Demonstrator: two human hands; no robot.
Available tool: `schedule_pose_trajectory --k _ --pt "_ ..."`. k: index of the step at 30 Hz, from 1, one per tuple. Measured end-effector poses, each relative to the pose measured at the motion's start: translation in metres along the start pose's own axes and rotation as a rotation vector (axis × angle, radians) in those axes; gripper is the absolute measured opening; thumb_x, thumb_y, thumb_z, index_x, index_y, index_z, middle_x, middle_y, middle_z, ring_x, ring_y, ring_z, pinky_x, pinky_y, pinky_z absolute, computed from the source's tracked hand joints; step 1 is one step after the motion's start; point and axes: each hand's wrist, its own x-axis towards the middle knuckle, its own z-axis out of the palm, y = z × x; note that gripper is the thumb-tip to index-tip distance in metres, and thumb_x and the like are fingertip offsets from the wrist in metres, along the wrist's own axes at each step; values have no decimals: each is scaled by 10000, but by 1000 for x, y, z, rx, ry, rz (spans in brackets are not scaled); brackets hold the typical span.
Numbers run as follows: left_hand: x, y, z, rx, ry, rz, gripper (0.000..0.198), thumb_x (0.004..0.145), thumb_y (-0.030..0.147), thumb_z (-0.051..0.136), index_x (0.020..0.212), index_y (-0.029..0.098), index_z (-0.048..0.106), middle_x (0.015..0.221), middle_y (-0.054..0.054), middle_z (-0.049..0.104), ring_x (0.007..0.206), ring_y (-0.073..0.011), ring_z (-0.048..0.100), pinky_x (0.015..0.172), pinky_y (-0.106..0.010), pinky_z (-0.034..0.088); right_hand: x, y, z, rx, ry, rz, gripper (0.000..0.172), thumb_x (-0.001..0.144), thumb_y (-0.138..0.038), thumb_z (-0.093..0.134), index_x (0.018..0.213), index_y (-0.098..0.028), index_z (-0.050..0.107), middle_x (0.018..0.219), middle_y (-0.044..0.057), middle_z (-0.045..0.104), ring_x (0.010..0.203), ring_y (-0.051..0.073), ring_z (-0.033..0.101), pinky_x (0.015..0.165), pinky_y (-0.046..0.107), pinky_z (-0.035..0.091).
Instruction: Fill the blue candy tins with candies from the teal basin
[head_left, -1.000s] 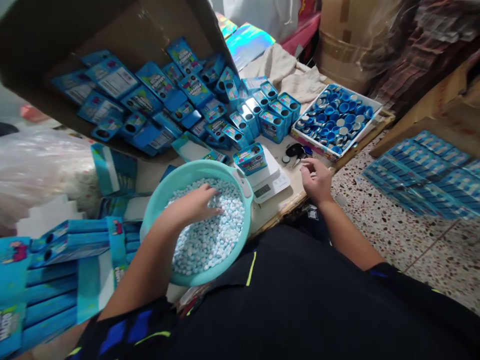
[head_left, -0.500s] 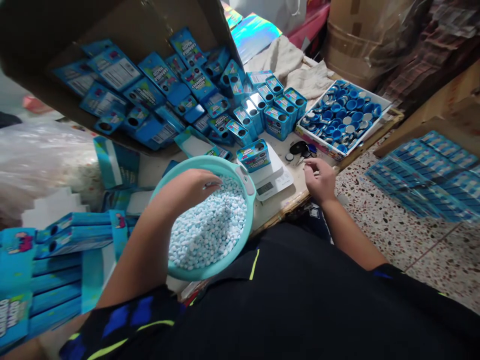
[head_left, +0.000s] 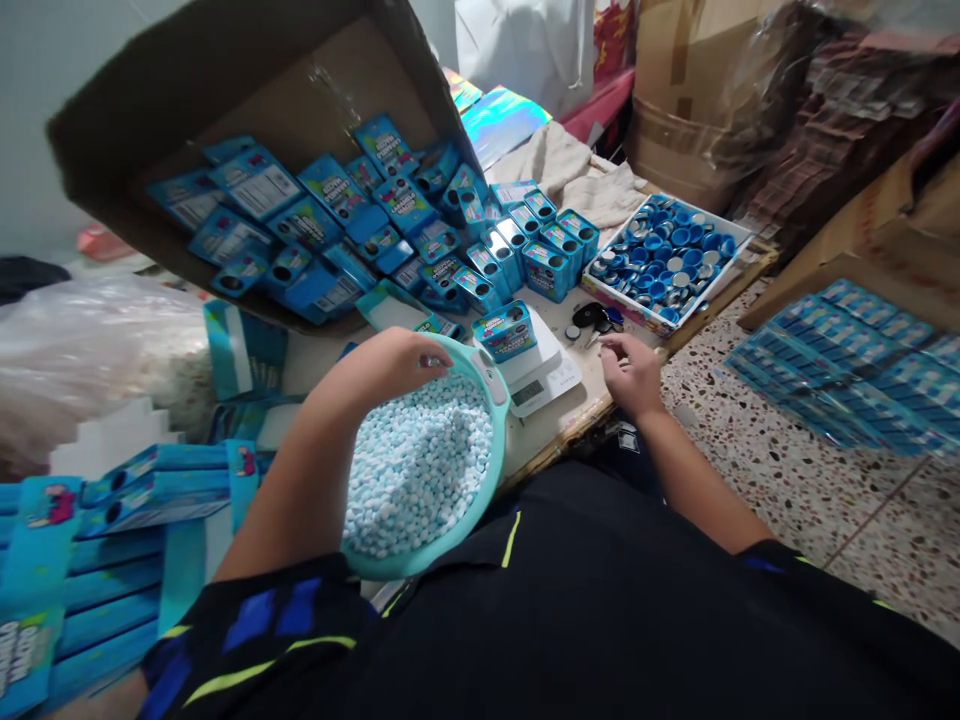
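My left hand is bent over the turquoise basin, fingers curled together above small pale-blue and white candies. What lies inside those fingers is hidden. Beside the basin, a blue candy tin stands upright on a white digital kitchen scale. My right hand rests at the table edge to the right of the scale, its fingers curled in. Its fingertips are close to a bunch of keys and a loose round cap; any small thing in them cannot be made out.
A tipped cardboard box spills blue tins. More tins stand in rows behind the scale. A white tray holds blue caps. Flat blue cartons are stacked at left, by a plastic bag. Wrapped packs lie at right.
The camera view has shifted slightly, showing more of the cardboard box. My left hand remains over the candies, with its fingers a little nearer the basin's far rim. My right hand stays beside the keys.
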Motion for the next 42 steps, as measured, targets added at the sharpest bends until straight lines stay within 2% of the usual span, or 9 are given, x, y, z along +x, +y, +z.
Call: schedule_pose_trajectory --k 2,5,10,17,28,32,36,39,42 --pt "-4 0 -4 -25 42 11 211 889 371 685 916 271 869 853 -33 848 736 -215 745 695 -289 518 -1 0 0 3 -2 9 231 895 -283 574 1021 -224 758 907 61 805 744 217 715 678 363 602" --pt "-4 11 -14 -78 203 43 236 926 396 681 954 263 874 909 -47 859 810 -221 778 764 -311 559 -1 2 1 -2 -4 19 237 900 -292 571 1029 -226 759 894 57 797 739 215 709 639 345 586" --pt "30 43 -17 -132 410 186 245 962 384 683 1016 235 871 994 -70 866 912 -213 807 847 -322 590 -2 5 1 -15 9 -3 244 904 -303 575 1042 -229 762 896 57 795 759 222 720 661 355 594" --pt "84 57 2 -98 285 385 242 981 298 656 1084 216 858 1052 -95 860 977 -232 806 936 -368 601 0 0 2 22 28 6 236 897 -286 568 1015 -221 762 901 66 803 758 226 723 720 383 618" --pt "80 40 11 -67 371 386 207 1012 348 682 1051 214 836 1265 -134 784 1095 -231 767 1012 -388 595 1 -1 3 36 29 -2 223 906 -289 572 993 -228 768 895 60 809 746 221 713 714 375 606" --pt "62 39 2 94 467 317 265 1037 388 635 1103 212 823 1217 -128 796 1078 -255 774 937 -389 588 1 -1 2 34 29 -7 223 905 -281 572 995 -219 766 902 61 814 735 213 710 710 367 607" --pt "13 33 -2 196 478 116 351 1056 454 578 1181 215 802 1180 -126 807 1053 -276 767 926 -407 571 1 0 0 41 37 -38 211 903 -270 580 982 -213 767 884 61 807 733 208 709 709 361 607" --pt "-29 22 12 181 317 -70 407 1042 485 536 1193 209 793 1182 -131 800 1024 -305 757 927 -429 571 0 1 -1 35 32 -22 211 908 -270 586 1005 -225 767 870 47 798 725 204 702 687 354 604" --pt "-56 10 41 85 55 -241 471 994 518 536 1243 194 769 1243 -151 773 1085 -346 735 954 -451 569 0 0 -2 31 24 -11 207 916 -270 588 1015 -227 764 877 44 796 723 198 699 668 346 602"
